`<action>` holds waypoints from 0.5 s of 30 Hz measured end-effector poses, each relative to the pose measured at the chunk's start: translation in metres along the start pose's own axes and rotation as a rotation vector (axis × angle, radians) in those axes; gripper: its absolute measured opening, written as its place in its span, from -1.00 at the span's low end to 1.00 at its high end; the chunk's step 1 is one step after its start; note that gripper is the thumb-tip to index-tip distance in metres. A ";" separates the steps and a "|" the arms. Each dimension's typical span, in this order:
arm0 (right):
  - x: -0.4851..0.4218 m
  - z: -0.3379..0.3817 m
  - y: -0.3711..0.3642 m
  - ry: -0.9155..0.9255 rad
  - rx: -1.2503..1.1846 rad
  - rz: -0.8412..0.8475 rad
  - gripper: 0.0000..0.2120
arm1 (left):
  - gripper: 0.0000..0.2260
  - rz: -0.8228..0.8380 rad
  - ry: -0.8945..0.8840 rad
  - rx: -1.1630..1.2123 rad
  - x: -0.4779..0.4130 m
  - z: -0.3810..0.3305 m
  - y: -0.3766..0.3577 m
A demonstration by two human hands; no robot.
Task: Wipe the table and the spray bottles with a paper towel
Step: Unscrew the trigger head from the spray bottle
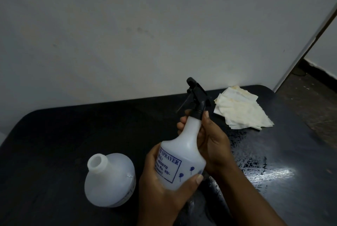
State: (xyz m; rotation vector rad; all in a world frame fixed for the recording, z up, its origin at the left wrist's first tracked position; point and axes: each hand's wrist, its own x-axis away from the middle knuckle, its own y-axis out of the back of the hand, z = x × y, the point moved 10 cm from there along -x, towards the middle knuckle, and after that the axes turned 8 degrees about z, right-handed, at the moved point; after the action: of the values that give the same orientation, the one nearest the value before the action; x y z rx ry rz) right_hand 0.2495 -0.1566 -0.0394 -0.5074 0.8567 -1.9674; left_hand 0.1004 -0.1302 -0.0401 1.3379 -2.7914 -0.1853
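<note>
White plastic, an uncapped bottle [110,182] stands on the black table [54,134] at about 7 o'clock, just left of the hands. Next, the left hand [160,185] wraps the body of a tilted sprayer [184,154], lifted off the table near centre, while the right hand [213,143] clasps its neck under the black trigger head [197,98]. At 2 o'clock, a crumpled, stained towel [242,111] lies on the table, apart from both hands.
</note>
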 end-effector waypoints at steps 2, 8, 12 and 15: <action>-0.001 0.000 -0.002 -0.023 -0.021 0.022 -0.61 | -0.16 0.006 0.006 0.042 -0.001 0.000 0.000; -0.003 0.003 -0.007 -0.052 -0.006 0.058 -0.56 | -0.15 -0.015 -0.015 0.110 -0.001 -0.001 0.002; -0.004 0.005 -0.002 -0.007 0.108 0.022 -0.49 | -0.11 0.009 0.011 0.110 -0.001 0.002 -0.002; -0.003 0.002 -0.001 -0.015 0.056 0.013 -0.65 | -0.12 0.007 0.041 0.135 -0.001 0.004 -0.002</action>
State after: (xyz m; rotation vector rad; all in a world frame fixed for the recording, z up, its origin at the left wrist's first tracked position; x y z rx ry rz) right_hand 0.2521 -0.1544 -0.0375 -0.4825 0.7910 -1.9681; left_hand 0.1019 -0.1301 -0.0444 1.3421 -2.8190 0.0307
